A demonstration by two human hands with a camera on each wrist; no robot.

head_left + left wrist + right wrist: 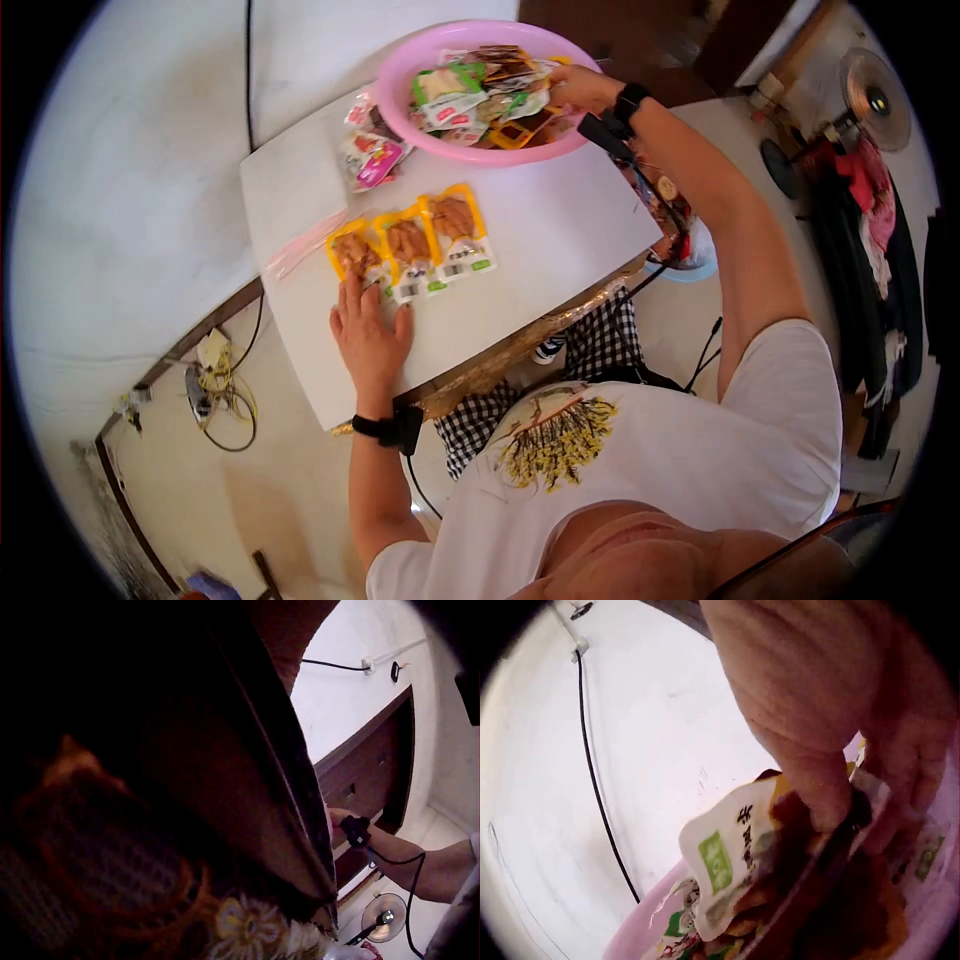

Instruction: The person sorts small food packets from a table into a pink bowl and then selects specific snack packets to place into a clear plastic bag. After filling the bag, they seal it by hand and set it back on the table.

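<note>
My left hand (pixel 372 335) lies on the white tabletop (pixel 560 230), fingers extended, its fingertips on the lower edge of the leftmost snack packet (pixel 355 252). Beside that one, a middle packet (pixel 408 243) and a right packet (pixel 455 218) lie in a slanting row, all yellow-edged with brown food showing. My right hand (pixel 588 88) reaches into the right side of a pink basin (pixel 540 155) heaped with packets. Close up, the right wrist view shows my thumb and fingers pinching a white-and-brown food packet (pixel 727 859) with a green label. The left wrist view is mostly dark.
Left of the basin lie small packets in clear wrapping (pixel 375 160) and a sheet of white plastic (pixel 295 200) with a pink edge. A blue-rimmed tub (pixel 690 272) stands below the table's right side. A fan (pixel 875 100) stands farther right.
</note>
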